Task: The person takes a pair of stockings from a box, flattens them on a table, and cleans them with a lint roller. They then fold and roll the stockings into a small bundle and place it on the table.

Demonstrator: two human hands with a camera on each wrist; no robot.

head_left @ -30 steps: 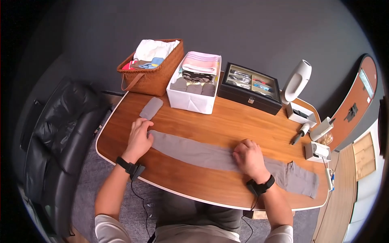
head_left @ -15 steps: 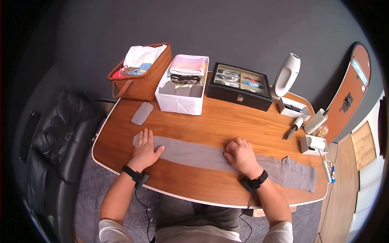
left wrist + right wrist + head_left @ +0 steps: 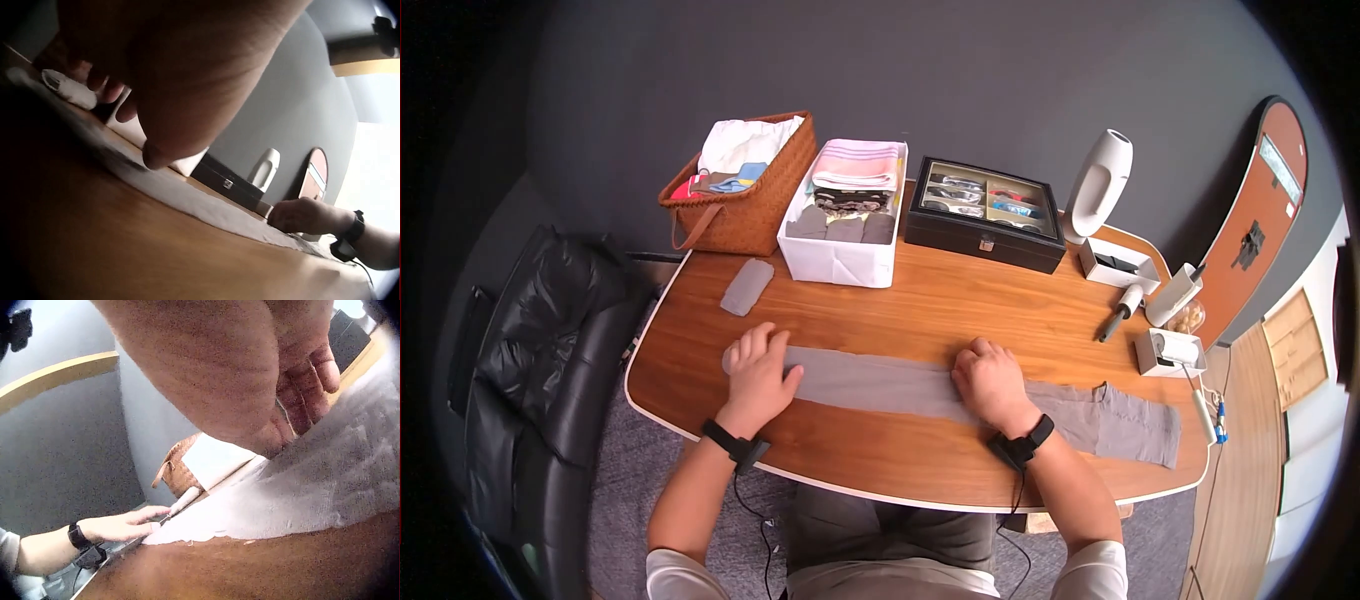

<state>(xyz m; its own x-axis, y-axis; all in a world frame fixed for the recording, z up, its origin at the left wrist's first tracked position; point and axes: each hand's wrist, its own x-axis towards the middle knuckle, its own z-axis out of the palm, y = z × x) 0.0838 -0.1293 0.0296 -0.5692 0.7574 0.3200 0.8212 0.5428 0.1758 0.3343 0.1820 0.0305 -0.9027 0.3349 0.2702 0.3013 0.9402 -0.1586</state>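
A long grey stocking [image 3: 870, 381] lies flat across the wooden table, its wider, doubled end [image 3: 1145, 430] at the right. Over its narrow left end is my left hand [image 3: 758, 380], fingers loosely bent and thumb held apart. In the left wrist view, the left fingertips hover close above the cloth. My right hand [image 3: 992, 383] rests on the middle of the stocking with its fingers loosely curled, and in the right wrist view no fabric shows gathered between them. Beyond the left hand lies a small folded grey bundle [image 3: 747, 287].
At the back stand a brown woven basket [image 3: 745, 222] of clothes, a white bin [image 3: 836, 266] of folded items and a black glasses case [image 3: 980, 245]. Along the right edge are a white upright appliance [image 3: 1097, 187], a lint roller [image 3: 1121, 312] and small white boxes [image 3: 1170, 355].
My left hand moved from beside the stocking's left end onto it, spread flat, then its fingers bent and lifted slightly. The right hand stayed at mid-stocking. The head view shifted a little.
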